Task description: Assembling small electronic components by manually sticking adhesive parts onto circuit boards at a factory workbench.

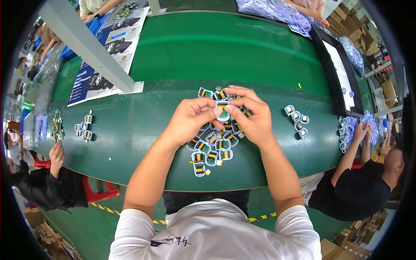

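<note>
Between my two hands, above the middle of the table, is a small pale-blue plastic housing with a green circuit board point(223, 115) in it. My left hand point(190, 118) pinches its left side with thumb and forefinger. From the other side, my right hand point(253, 113) grips it, thumb and fingertips near its upper edge. Beneath and around the hands lies a loose pile of similar housings point(211, 158), several showing green boards and black and yellow parts. The hands hide part of this pile.
On the green table point(138, 160) sit a small group of housings point(83, 130) to the left and another point(297, 121) to the right. A grey metal post point(93, 52) stands at the left, beside a printed sheet point(117, 60). A black-framed panel point(338, 69) lies far right. Co-workers sit at both sides.
</note>
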Action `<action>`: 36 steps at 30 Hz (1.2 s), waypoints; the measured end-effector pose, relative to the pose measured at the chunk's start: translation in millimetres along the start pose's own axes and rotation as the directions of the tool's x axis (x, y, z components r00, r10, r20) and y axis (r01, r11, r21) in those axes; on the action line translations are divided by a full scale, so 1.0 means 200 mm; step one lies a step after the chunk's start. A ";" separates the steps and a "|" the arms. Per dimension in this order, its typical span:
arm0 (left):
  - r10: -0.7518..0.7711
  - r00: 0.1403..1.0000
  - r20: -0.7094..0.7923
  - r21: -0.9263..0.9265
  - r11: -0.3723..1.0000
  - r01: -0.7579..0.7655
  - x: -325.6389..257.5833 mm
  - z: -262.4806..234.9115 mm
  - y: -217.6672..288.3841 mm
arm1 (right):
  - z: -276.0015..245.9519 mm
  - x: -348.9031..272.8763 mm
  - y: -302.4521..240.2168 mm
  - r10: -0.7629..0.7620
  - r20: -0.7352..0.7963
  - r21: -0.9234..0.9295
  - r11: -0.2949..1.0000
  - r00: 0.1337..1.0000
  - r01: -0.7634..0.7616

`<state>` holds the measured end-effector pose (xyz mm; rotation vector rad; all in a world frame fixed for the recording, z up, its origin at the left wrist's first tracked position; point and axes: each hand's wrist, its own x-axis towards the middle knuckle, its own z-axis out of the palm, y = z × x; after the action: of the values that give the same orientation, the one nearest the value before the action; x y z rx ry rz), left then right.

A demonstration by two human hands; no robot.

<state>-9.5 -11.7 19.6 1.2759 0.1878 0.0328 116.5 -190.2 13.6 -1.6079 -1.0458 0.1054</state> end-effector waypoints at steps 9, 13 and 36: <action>0.170 0.985 -0.040 0.393 0.909 -0.141 0.00 0.02 -0.01 | -0.10 0.02 0.01 -0.003 0.128 -0.047 0.999 0.992 0.009; 0.193 0.981 -0.034 0.469 0.870 -0.155 -0.01 0.02 0.00 | -0.10 0.01 0.01 0.072 0.169 -0.005 0.997 0.983 -0.073; 0.173 0.985 -0.025 0.471 0.871 -0.141 -0.01 0.02 0.00 | -0.11 0.02 0.01 0.015 0.218 -0.025 1.000 0.976 -0.010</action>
<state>-11.4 -16.1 21.3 1.7756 0.1524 0.1794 132.5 -204.0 20.1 -1.6508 -1.2089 0.2849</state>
